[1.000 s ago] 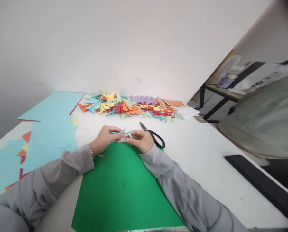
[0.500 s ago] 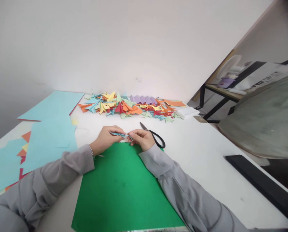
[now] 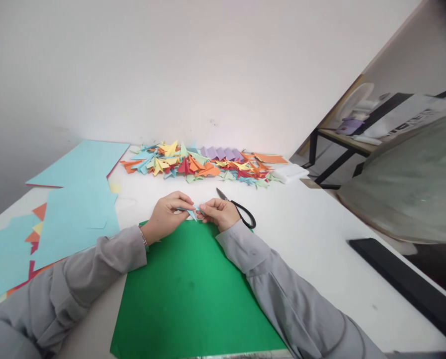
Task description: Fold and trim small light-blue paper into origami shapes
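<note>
A small folded piece of light blue paper [image 3: 192, 213] is held between my two hands, just above the far edge of a green sheet [image 3: 193, 284]. My left hand [image 3: 168, 214] pinches it from the left, fingers closed. From the right, my right hand [image 3: 221, 213] grips its other end between thumb and fingertips. Part of the paper is hidden by the fingers. Black-handled scissors [image 3: 248, 213] lie right beside my right hand, blades pointing away.
A heap of colourful folded paper shapes [image 3: 208, 169] lines the wall. Light blue sheets [image 3: 76, 219] cover the table's left side, with orange and red scraps [image 3: 39, 211]. A white item [image 3: 290, 173] lies behind, a black bar [image 3: 394, 284] at right.
The folded blue paper has turned between my fingers, its point now angled downward. My left hand has shifted slightly; the right has barely moved.
</note>
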Tool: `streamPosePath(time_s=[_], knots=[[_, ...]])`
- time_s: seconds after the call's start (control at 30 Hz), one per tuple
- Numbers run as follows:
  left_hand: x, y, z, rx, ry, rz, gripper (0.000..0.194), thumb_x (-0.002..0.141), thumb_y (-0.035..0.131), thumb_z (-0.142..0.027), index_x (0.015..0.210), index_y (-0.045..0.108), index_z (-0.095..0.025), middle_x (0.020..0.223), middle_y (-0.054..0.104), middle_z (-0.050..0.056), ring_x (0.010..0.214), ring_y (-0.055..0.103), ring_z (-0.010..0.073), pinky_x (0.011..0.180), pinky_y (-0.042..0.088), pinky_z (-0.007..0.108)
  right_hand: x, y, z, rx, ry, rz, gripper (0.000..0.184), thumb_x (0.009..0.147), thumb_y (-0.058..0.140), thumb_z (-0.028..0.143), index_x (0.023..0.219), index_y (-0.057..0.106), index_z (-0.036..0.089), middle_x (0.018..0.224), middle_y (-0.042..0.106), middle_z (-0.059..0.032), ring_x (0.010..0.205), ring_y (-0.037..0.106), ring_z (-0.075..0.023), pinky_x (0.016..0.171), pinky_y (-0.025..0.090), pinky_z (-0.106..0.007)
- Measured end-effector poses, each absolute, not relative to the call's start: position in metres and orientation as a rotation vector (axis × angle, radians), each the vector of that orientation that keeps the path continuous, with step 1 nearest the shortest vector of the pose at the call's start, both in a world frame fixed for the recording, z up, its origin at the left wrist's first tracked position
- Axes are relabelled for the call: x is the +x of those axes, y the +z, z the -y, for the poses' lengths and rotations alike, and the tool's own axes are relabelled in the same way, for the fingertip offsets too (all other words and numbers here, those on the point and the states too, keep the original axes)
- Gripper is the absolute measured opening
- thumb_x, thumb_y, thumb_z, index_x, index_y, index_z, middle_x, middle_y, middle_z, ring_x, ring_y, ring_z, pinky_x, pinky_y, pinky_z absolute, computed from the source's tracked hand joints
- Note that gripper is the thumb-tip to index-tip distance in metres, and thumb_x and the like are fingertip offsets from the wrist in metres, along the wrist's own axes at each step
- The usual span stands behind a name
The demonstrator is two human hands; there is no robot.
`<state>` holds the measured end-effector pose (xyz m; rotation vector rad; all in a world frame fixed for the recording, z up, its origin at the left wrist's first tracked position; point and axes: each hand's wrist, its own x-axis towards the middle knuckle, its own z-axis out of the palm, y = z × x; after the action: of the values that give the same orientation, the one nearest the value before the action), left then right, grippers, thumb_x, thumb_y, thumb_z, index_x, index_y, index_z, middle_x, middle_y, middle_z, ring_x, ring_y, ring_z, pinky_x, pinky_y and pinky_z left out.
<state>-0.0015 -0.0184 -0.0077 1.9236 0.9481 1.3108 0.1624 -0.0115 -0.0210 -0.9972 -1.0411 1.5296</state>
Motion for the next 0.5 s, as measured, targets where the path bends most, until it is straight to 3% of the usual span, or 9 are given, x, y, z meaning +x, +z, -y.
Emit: streamPosePath(time_s=[0.27,0.4,0.5], knots=[[-0.001,-0.008,0.021,2.036,1.374,-0.903,0.021,0.066,0.055,-0.006,0.073,0.070,-0.019,0.079,0.062,0.005,0.076,0.059,0.0142,0.068,0.048,0.027,0.160,-0.019,0.015,-0.949,1.502,1.032,0.040,0.047,0.080,0.036,0.070,0.053,0.019,0.053,0.063,0.0028,0.049,0.061,-0.0126,0.042,0.045,-0.020],[0.000,-0.007,0.020,1.875,1.367,-0.986,0.012,0.065,0.061,-0.012,0.071,0.069,-0.018,0.078,0.063,0.005,0.074,0.060,0.0136,0.063,0.049,0.024,0.159,-0.015,0.023,-0.863,1.275,1.099,0.037,0.057,0.074,0.036,0.084,0.052,0.023,0.073,0.064,0.0025,0.057,0.060,-0.0120,0.044,0.047,-0.021],[0.001,-0.005,0.019,1.717,1.361,-1.051,0.008,0.063,0.066,-0.018,0.070,0.069,-0.016,0.078,0.062,0.005,0.073,0.059,0.0134,0.061,0.050,0.023,0.159,-0.013,0.025,-0.866,1.094,1.207,0.029,0.059,0.072,0.034,0.081,0.059,0.022,0.078,0.063,-0.0006,0.062,0.059,-0.0123,0.048,0.048,-0.023]])
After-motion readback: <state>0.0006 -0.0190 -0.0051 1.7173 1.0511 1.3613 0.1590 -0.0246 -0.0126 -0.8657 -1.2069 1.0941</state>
